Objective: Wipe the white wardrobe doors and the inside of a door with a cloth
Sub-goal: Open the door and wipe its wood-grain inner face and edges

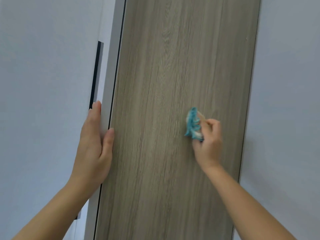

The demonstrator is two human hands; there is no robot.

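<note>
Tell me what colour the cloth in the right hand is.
Teal blue with white patches: the cloth, seen in the head view.

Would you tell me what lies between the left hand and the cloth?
Only the bare wood-grain door, in the head view, lies between the left hand and the cloth.

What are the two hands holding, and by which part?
The right hand grips a blue cloth bunched up in its fingers. The left hand holds the door by its side edge, thumb on the wood-grain face.

Plain pale wall [285, 84], perhaps, in soft even light.
</note>
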